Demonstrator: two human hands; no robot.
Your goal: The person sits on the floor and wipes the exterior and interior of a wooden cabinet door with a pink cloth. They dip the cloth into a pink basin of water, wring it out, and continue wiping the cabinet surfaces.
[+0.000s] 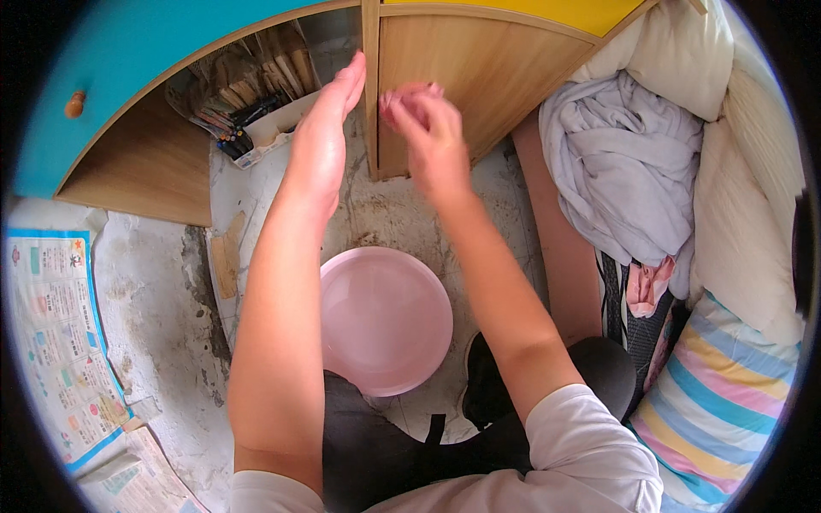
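My left hand is raised in front of the wooden cabinet, held flat and seen edge-on with its fingers stretched out. Nothing shows in it. To its right and apart from it is my right hand, fingers bent and blurred by motion, before the cabinet's plain wooden door. Whether those fingers hold anything cannot be made out. Below and between my forearms, a round pink plastic basin stands on the floor; its left rim is partly hidden by my left forearm. I cannot tell if water is in it.
An open cabinet compartment at upper left shows books and a white tray with markers. On the right, a bed holds a crumpled grey blanket and a striped pillow. A printed poster covers the left wall.
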